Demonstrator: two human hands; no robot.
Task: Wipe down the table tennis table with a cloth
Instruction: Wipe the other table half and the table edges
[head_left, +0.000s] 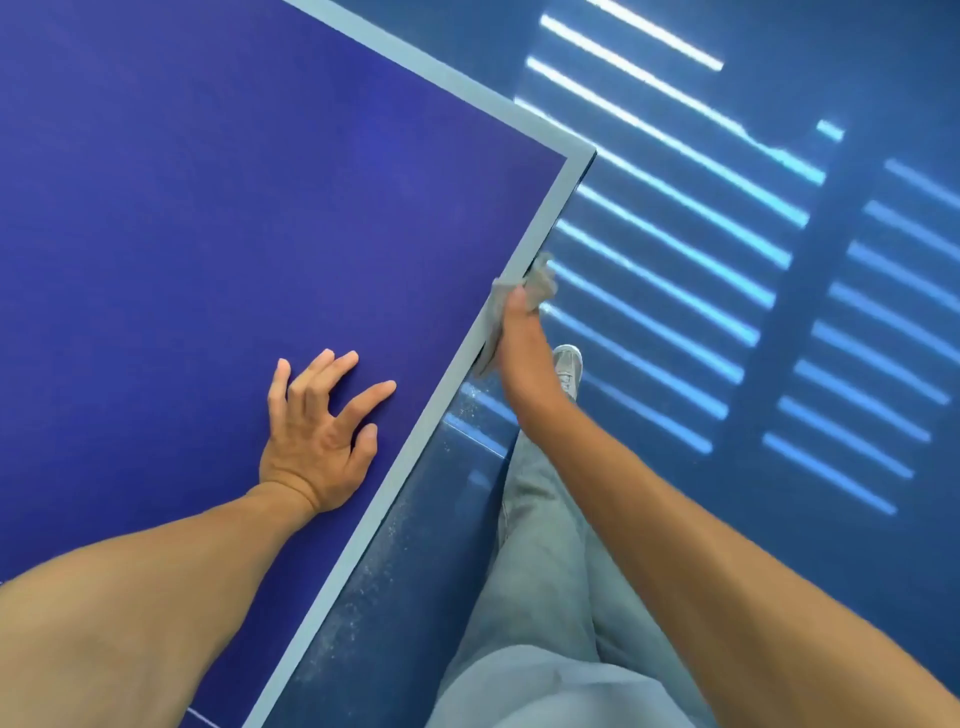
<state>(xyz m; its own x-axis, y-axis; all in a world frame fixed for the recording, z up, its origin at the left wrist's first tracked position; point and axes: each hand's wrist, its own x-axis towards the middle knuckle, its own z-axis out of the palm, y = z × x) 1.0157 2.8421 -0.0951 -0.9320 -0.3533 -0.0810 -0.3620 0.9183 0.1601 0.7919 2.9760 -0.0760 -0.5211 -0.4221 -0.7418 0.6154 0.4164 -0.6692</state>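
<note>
The blue table tennis table (182, 208) fills the left of the view, with a pale border line along its right edge and a corner at the upper right. My left hand (317, 431) rests on the tabletop near that edge, fingers spread. My right hand (519, 338) grips a grey cloth (537, 283) against the outer side of the table's right edge, below the corner. Part of the cloth is hidden by my hand and the edge.
The blue floor (779, 519) lies to the right, crossed by bright stripes of light (675, 260). My leg in light grey trousers (545, 571) and a grey shoe (569, 366) stand close beside the table edge.
</note>
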